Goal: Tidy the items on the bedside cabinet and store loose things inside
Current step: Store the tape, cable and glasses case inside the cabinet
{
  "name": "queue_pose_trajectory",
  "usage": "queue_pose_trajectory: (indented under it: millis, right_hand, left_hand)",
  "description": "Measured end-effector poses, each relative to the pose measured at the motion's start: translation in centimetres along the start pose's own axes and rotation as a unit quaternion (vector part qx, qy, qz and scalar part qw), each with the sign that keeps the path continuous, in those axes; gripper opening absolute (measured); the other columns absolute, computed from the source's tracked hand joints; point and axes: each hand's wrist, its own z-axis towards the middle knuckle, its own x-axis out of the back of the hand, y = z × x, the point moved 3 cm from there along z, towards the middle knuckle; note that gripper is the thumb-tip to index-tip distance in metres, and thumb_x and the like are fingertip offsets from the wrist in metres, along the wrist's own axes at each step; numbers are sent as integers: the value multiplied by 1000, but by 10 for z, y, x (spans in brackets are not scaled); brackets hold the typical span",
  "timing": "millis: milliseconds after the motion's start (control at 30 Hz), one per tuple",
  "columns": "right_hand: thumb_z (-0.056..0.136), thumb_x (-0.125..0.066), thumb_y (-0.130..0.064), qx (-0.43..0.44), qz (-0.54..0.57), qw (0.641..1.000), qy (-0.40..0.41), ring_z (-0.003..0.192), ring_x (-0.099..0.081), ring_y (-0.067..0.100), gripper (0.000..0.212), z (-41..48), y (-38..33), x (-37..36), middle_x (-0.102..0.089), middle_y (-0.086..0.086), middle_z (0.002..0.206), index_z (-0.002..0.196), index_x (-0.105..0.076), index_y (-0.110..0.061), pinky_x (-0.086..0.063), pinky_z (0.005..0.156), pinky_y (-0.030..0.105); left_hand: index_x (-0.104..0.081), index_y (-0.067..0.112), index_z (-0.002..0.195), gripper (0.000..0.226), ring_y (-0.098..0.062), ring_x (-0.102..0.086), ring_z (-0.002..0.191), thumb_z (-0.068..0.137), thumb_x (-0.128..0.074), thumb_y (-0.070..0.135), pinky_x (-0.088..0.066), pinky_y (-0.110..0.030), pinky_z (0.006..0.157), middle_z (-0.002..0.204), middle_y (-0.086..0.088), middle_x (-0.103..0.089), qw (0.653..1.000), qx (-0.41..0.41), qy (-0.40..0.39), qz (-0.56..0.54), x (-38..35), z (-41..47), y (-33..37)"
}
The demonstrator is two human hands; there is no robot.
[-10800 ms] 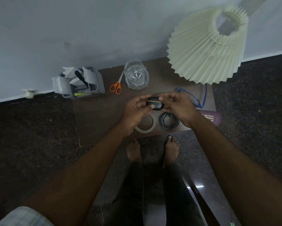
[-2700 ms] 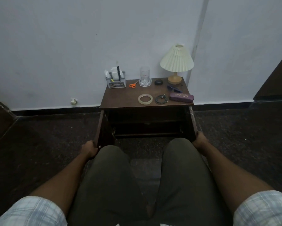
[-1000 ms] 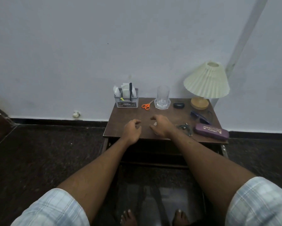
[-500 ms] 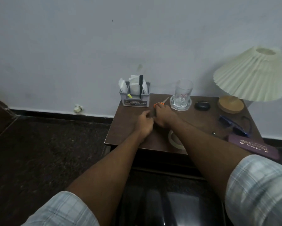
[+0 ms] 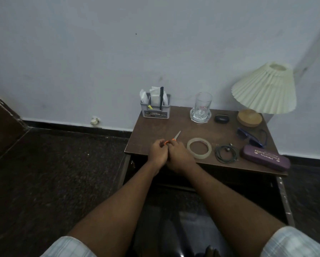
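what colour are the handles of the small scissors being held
Orange, on the small silver-bladed scissors; the head view shows it best.

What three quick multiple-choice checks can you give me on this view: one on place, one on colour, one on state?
1. On the cabinet, the coiled cable lies
A. between the tape ring and the purple case
B. left of the tape ring
C. on top of the purple case

2. The scissors have handles that are
A. blue
B. orange
C. black

3. The scissors are
A. lying loose on the cabinet
B. tucked under the tape ring
C. gripped by the left hand and the right hand

Key:
1 A: the cable lies apart from both, with the ring to its left and the case to its right.
2 B: orange shows between the fingers.
3 C: both hands curl round the handles, and the blades point away from the person.
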Motion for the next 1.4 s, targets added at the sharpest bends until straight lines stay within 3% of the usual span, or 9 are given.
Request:
queue_pose_trajectory:
  millis: [233, 400, 500, 633, 767, 867, 1033, 1233, 1400]
  right_hand:
    - [95, -55, -12, 44, -70, 995, 49, 110, -51, 23, 24, -53, -14, 1, -54, 6, 122, 119, -59, -12, -52, 86, 37]
    - [95, -56, -12, 145, -121, 980, 65, 106, -55, 25, 31, -91, -38, 2, -56, 10, 121, 126, -59, -7, -54, 77, 36]
    - [91, -65, -15, 204, -129, 967, 84, 95, -60, 24, 32, -116, -47, -1, -62, 11, 114, 122, -63, -6, -56, 63, 34]
    - [97, -56, -25, 220, -119, 966, 66, 102, -54, 21, 31, -139, -47, -7, -54, 7, 120, 125, -56, -11, -55, 67, 35]
    - [89, -65, -19, 168, -46, 982, 71, 102, -51, 20, 31, -144, -33, -9, -50, 6, 120, 119, -59, -12, -55, 71, 35]
    - [83, -68, -14, 61, 120, 988, 77, 102, -55, 15, 22, -143, -15, -16, -51, 0, 118, 105, -64, -16, -54, 81, 31]
    - [90, -69, -20, -219, 388, 894, 48, 97, -67, 20, 25, -132, 11, -42, -70, 7, 104, 112, -66, -9, -56, 90, 41]
    - [93, -66, -8, -252, 491, 834, -4, 78, -67, 32, 19, -109, 15, -62, -71, 29, 98, 106, -68, 5, -57, 80, 47]
    - [94, -60, 3, -285, 536, 795, 2, 66, -63, 26, 14, -87, 17, -78, -67, 28, 90, 105, -66, 11, -55, 64, 31]
  left_hand:
    - [-61, 21, 125, 29, -16, -66, 104, 97, -56, 20, -54, -31, 87, 117, -4, -69, 992, 93, 8, -79, 16, -64, -28]
    - [-68, 13, 109, 20, -26, -75, 90, 100, -54, 24, -60, -33, 63, 98, -11, -76, 945, 214, -42, -245, 29, -96, -35]
    - [-71, 11, 99, 19, -27, -73, 88, 99, -57, 23, -61, -36, 64, 94, -13, -75, 941, 233, -60, -238, 38, -108, -41]
    - [-71, 3, 97, 11, -23, -70, 73, 93, -61, 6, -56, -30, 53, 90, -14, -71, 958, 220, -19, -185, 41, -119, -48]
    - [-68, 3, 107, 14, -24, -71, 75, 94, -62, 6, -59, -33, 58, 91, -16, -72, 958, 226, -32, -174, 34, -122, -46]
    - [-65, 1, 107, 13, -22, -71, 68, 96, -60, 4, -57, -31, 53, 84, -15, -71, 959, 232, -32, -159, 30, -116, -53]
    - [-66, 1, 112, 17, -22, -72, 71, 95, -60, 4, -58, -31, 54, 89, -16, -72, 963, 225, -29, -146, 21, -99, -61]
    - [-65, 1, 109, 14, -25, -73, 77, 97, -59, 3, -61, -36, 67, 94, -17, -72, 966, 217, -46, -129, 15, -77, -73]
    - [-61, 4, 107, 14, -24, -67, 75, 98, -52, -3, -58, -38, 72, 88, -16, -67, 963, 226, -81, -124, 11, -61, -83]
